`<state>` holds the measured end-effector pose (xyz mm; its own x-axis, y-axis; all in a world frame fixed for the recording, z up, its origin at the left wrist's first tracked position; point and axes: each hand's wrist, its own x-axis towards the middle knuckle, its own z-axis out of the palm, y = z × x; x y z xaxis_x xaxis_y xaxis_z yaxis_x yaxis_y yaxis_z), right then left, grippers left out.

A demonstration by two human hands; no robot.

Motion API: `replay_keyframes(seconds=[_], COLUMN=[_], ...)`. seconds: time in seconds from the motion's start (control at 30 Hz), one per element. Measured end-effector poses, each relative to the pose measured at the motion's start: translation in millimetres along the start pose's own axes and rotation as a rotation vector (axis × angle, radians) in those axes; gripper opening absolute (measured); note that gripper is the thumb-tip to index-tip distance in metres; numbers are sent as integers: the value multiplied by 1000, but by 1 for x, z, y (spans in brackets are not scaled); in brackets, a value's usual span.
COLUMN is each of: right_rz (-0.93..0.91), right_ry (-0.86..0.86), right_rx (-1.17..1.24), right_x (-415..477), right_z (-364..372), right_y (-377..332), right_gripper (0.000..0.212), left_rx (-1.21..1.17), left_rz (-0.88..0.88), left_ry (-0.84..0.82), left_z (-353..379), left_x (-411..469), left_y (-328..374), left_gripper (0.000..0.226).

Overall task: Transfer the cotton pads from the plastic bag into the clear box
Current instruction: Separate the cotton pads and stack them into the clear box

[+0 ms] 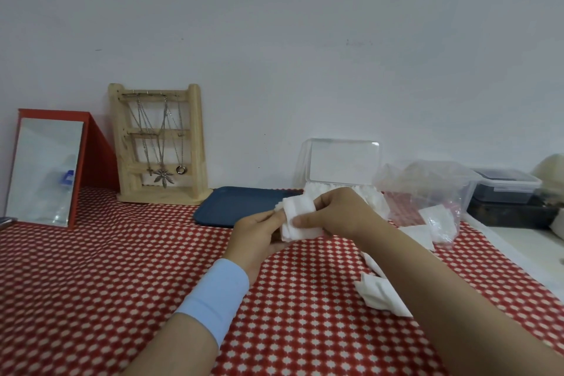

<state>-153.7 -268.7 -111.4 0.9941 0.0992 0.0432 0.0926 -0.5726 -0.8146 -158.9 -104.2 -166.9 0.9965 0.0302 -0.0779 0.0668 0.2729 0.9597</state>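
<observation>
Both hands hold a stack of white cotton pads point(300, 218) above the red patterned tablecloth. My left hand point(254, 239) grips the stack from the left. My right hand point(338, 214) pinches it from the right, thumb on the front. Just behind my hands the clear box point(343, 166) stands with its lid raised, a row of white pads in its base. The crumpled plastic bag point(427, 192) lies to the right, a few pads still inside. More loose pads point(380, 290) lie on the cloth under my right forearm.
A dark blue tray point(232, 207) lies left of the box. A wooden jewellery stand point(161, 143) and a red-framed mirror point(45, 171) stand at the back left. Lidded plastic containers point(506, 188) sit at the far right.
</observation>
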Motion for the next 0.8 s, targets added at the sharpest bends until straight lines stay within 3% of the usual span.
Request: replay_keyframes(seconds=[0.17, 0.47, 0.53, 0.6, 0.7, 0.8], right_rz=[-30, 5, 40, 12, -58, -81], right_ry=[9, 87, 26, -49, -141, -181], right_rx=[65, -55, 66, 157, 123, 135], right_x=[-1, 6, 5, 3, 0, -1], right_z=[-1, 3, 1, 0, -4, -12], right_y=[-4, 6, 6, 6, 4, 6], right_gripper=[29, 43, 66, 73, 65, 35], left_rx=[5, -90, -115, -85, -4, 22], left_rz=[-7, -72, -89, -87, -56, -41], left_ry=[12, -91, -136, -189, -176, -146], left_z=[-1, 4, 4, 4, 3, 2], left_x=[-1, -4, -4, -5, -5, -5], left_y=[1, 7, 9, 10, 10, 11], left_gripper=[16, 31, 41, 50, 40, 27])
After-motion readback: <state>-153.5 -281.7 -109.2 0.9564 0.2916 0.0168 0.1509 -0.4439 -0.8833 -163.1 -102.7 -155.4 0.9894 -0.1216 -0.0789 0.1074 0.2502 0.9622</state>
